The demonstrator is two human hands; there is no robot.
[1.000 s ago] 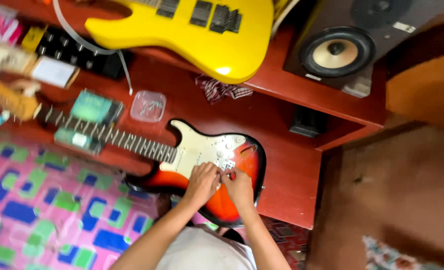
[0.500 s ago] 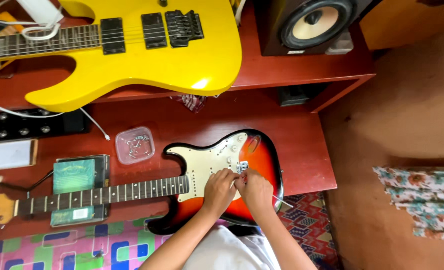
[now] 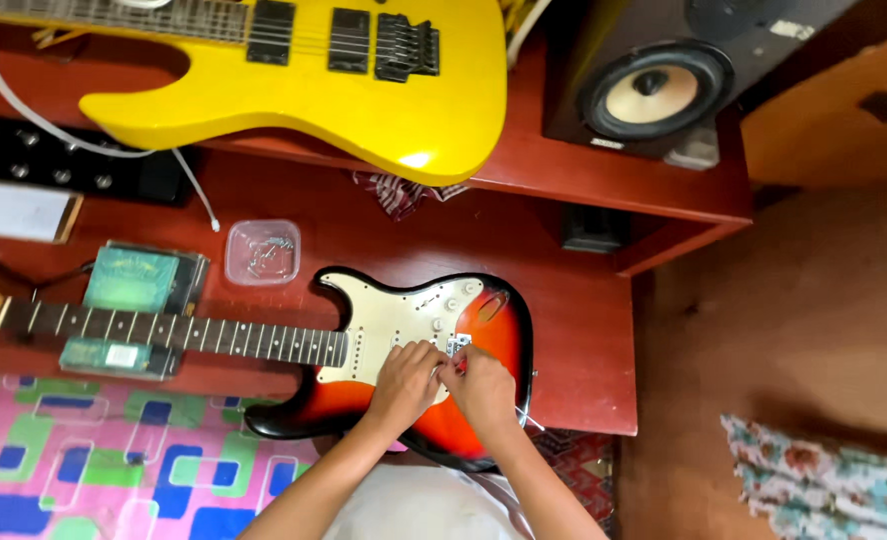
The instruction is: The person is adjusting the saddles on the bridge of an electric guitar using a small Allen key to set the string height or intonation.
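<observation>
Left hand (image 3: 404,383) and right hand (image 3: 482,385) pinch closed at the bridge (image 3: 457,346) of the sunburst guitar (image 3: 484,330); what they grip is hidden. The guitar looks heavy, rigid and glossy, best held by body or neck (image 3: 179,333)

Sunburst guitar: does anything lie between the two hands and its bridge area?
Nothing visible does. Both the left hand and the right hand already rest on the sunburst guitar, fingertips meeting at the bridge by the cream pickguard. The clear plastic container of small parts sits apart, up-left on the red table.
</observation>
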